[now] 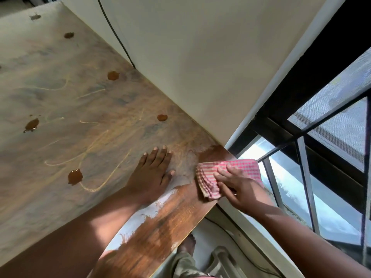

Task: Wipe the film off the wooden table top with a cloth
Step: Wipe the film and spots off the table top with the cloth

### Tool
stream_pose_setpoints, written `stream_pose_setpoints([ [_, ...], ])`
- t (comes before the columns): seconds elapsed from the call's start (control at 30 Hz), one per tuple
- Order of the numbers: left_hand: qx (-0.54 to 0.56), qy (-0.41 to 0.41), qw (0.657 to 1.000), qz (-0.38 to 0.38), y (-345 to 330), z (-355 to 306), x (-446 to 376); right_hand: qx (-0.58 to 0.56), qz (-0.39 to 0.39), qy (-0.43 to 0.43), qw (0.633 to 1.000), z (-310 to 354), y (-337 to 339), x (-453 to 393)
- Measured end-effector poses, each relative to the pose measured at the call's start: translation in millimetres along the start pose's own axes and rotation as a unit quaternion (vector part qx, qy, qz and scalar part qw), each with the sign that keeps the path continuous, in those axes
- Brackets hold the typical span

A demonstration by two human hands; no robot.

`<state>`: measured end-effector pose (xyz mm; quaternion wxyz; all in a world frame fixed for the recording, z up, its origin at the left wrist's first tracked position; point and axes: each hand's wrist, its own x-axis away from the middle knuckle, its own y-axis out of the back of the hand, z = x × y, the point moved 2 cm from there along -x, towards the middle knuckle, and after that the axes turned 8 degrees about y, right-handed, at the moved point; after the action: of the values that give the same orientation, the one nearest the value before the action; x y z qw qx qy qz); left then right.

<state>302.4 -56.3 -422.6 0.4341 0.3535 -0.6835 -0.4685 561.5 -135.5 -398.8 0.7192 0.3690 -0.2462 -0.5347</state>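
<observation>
1. On the wooden table top (164,223), one folded red-checked cloth (236,167), two hands and about six brown spots (74,176) are counted.
2. At 3 o'clock of the flat left hand (153,173), fingers straight, the cloth is pressed beneath the right hand (239,189), its fingers laid flat and slightly spread.
3. Pale film (60,93) is seen from 9 to 12 o'clock.

Wooden table top (176,221) — glossy brown grain where bare, dull under a chalky, streaked film (60,93); the cloth (236,167) is woven checked cotton — soft, matt.
</observation>
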Motion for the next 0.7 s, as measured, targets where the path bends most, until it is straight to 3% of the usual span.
stream_pose_setpoints([
  [0.27, 0.002, 0.011, 1.0, -0.003, -0.7, -4.6, 2.6, 0.121, 0.009, -0.073, 0.99, 9.6, -10.7, -68.3],
  [0.4, 0.009, 0.005, 1.0, -0.004, -2.0, -3.1, 2.6, 0.08, 0.056, 0.074, 0.993, 29.9, -18.3, -29.9],
  [0.5, 0.008, 0.004, 1.0, -0.002, -0.7, -1.2, 1.5, 0.06, 0.087, 0.115, 0.988, 19.3, -8.1, -5.8],
  [0.7, 0.005, -0.005, 1.0, -0.004, 6.4, 0.9, 0.5, 0.087, 0.033, 0.01, 0.996, 20.3, -28.1, -70.8],
])
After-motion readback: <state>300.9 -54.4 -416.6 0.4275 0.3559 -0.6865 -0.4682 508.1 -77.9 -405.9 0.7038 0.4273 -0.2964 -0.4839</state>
